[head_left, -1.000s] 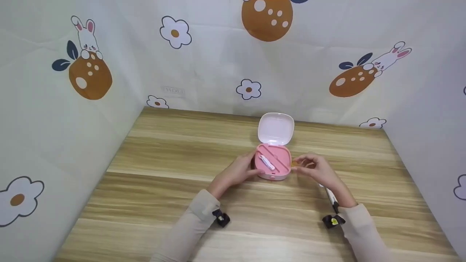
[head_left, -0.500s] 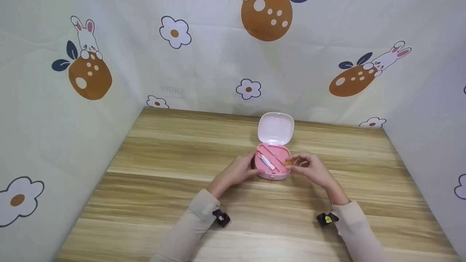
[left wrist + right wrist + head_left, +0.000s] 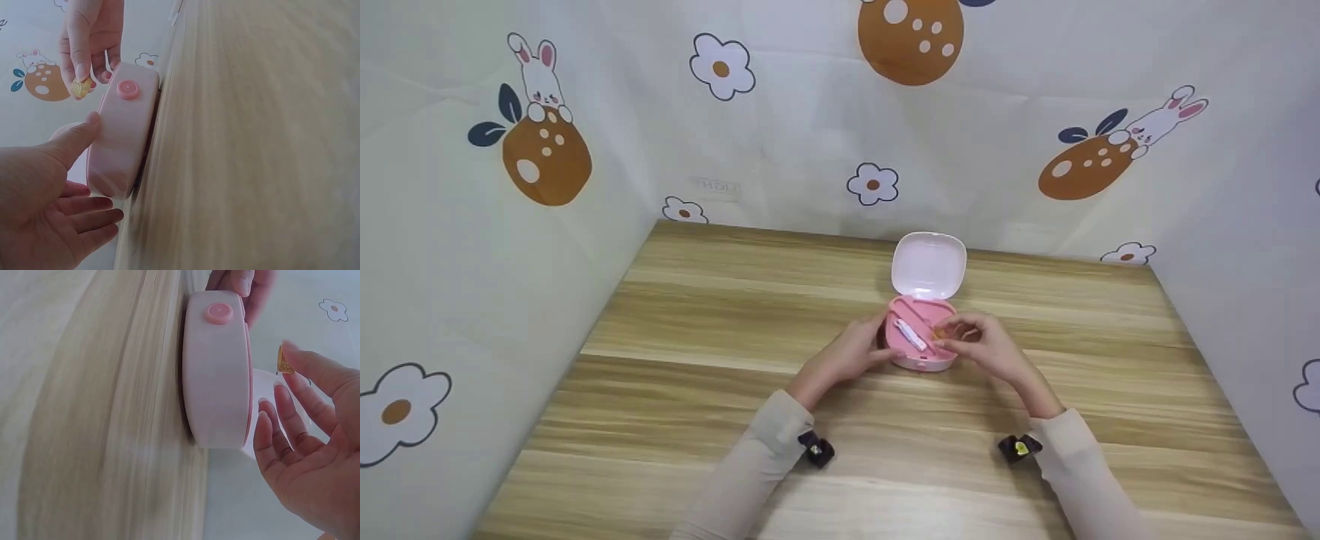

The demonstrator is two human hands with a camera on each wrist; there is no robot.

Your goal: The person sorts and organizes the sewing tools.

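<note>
A pink and white box (image 3: 922, 364) stands on the table with its white lid (image 3: 928, 265) raised at the back. My left hand (image 3: 851, 349) holds its left side, thumb at the front rim and fingers along the side. Inside the pink tray lies a small white and silver tool (image 3: 910, 334), shaped like nail clippers, beside a slanting divider. My right hand (image 3: 990, 347) is over the tray's right half. Between its thumb and index finger it pinches a gold dimpled thimble (image 3: 286, 361); the other fingers are loosely bent. A round pink catch (image 3: 218, 313) shows on the box's front.
The wood-grain table (image 3: 720, 300) meets a printed cloth backdrop (image 3: 795, 112) close behind the lid. Cloth also hangs at the left and right sides. A small black camera (image 3: 816, 450) is strapped to each wrist.
My right hand has moved left from beside the box to over the tray, carrying the thimble. The left hand and the box have stayed in place.
</note>
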